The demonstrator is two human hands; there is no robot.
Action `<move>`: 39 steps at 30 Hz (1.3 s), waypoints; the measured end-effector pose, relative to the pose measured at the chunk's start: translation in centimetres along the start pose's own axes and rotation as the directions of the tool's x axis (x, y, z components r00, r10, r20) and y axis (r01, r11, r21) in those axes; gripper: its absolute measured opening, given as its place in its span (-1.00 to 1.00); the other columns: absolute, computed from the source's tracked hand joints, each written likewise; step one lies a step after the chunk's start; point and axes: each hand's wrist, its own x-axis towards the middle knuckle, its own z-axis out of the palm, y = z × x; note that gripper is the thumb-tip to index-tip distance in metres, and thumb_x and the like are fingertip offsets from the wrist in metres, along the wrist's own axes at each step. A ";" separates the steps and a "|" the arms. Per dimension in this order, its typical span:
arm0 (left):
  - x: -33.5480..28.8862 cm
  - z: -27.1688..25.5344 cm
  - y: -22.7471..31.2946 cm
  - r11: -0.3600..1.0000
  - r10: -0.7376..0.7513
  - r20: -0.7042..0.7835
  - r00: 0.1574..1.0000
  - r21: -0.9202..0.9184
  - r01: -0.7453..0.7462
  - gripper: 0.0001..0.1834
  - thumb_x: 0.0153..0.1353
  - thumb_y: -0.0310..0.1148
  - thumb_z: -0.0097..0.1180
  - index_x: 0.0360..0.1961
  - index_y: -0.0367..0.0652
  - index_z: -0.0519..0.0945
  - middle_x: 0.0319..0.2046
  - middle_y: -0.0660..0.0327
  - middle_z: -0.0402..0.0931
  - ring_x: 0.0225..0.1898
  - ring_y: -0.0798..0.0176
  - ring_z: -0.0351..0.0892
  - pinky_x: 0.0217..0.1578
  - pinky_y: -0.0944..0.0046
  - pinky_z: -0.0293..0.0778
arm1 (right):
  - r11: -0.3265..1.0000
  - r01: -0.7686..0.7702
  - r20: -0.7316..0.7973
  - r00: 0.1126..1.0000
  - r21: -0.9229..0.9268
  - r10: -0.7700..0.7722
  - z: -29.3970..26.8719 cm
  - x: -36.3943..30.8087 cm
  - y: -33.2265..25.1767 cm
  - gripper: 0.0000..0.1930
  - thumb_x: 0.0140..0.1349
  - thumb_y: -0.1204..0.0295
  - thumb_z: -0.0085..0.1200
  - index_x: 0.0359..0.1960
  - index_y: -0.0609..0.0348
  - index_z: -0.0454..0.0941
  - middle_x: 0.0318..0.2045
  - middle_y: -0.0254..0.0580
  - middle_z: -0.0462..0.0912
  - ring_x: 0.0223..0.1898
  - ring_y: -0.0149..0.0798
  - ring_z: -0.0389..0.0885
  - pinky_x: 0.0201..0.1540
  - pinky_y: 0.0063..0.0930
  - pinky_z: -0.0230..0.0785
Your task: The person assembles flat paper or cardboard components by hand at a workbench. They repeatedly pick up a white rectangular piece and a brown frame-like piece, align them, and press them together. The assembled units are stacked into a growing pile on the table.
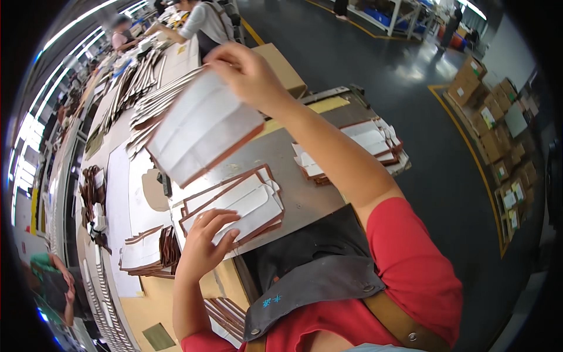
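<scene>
Raised over the far part of the table, my right hand (249, 79) pinches the top corner of a white panel with brown edges (205, 123). The panel hangs tilted and is slightly smeared by motion. Below it lies a loose pile of similar brown-edged white panels (252, 205), the top one with a rounded strip outline. My left hand (206, 237) rests at the near left side of this pile, fingers spread and touching the top panel. Another stack of white panels (369, 141) sits beyond my right forearm, at the table's right end.
To the left stands a thick stack of brown-edged panels (143, 252). Long strips (164, 97) pile up on the far table, near a cardboard box (278, 67). Co-workers (205, 26) stand farther off. Cartons (495, 135) line the right side, behind a yellow floor line.
</scene>
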 end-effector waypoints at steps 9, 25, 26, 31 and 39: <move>7.0 4.2 -8.0 0.937 -0.008 -0.114 0.993 0.347 0.048 -0.59 0.24 -0.15 0.00 0.04 -0.15 0.44 0.04 0.03 0.42 0.04 -0.08 0.39 0.05 -0.04 0.25 | 0.655 -0.409 0.079 0.809 -0.636 0.582 -5.7 -10.6 12.4 -0.84 0.16 0.41 0.09 -0.36 0.27 0.51 -0.51 -0.25 0.59 -0.44 -0.44 0.50 -0.36 -0.51 0.36; 7.6 5.8 -13.3 0.682 -0.236 -0.309 0.921 0.622 0.384 -0.53 0.31 -0.07 -0.12 0.23 0.12 0.32 0.21 0.08 0.27 0.17 -0.14 0.26 0.22 -0.05 0.09 | 0.694 0.025 0.390 0.841 -0.720 0.374 -4.5 -11.4 8.5 -0.77 0.22 0.41 -0.02 -0.12 0.20 0.52 -0.06 -0.10 0.54 -0.02 -0.05 0.48 0.01 -0.28 0.35; 7.6 5.5 -12.9 0.671 -0.285 -0.303 0.909 0.614 0.415 -0.52 0.31 -0.07 -0.13 0.24 0.15 0.31 0.22 0.08 0.26 0.18 -0.15 0.25 0.23 -0.06 0.08 | 0.653 0.103 0.434 0.822 -0.750 0.369 -4.2 -11.8 8.3 -0.74 0.24 0.40 -0.03 -0.07 0.20 0.51 -0.01 -0.10 0.52 0.03 -0.07 0.46 0.06 -0.30 0.33; 8.0 5.3 -13.9 0.801 -0.310 -0.235 0.921 0.457 0.386 -0.50 0.33 -0.05 -0.15 0.28 0.16 0.26 0.26 0.04 0.19 0.27 -0.16 0.13 0.26 -0.07 0.01 | 0.452 0.187 0.426 0.746 -0.872 0.512 -4.1 -12.0 7.6 -0.65 0.28 0.32 -0.07 0.05 0.21 0.46 0.08 -0.13 0.50 0.12 -0.11 0.42 0.23 -0.27 0.19; 8.1 5.6 -14.5 0.769 -0.256 -0.253 0.933 0.532 0.355 -0.50 0.33 -0.01 -0.16 0.26 0.15 0.29 0.26 -0.05 0.16 0.29 -0.20 0.10 0.25 -0.04 0.04 | 0.282 0.387 0.475 0.778 -0.878 0.412 -4.3 -12.5 8.0 -0.64 0.26 0.30 -0.03 0.04 0.19 0.45 0.05 -0.19 0.52 0.05 -0.23 0.46 0.30 -0.05 0.04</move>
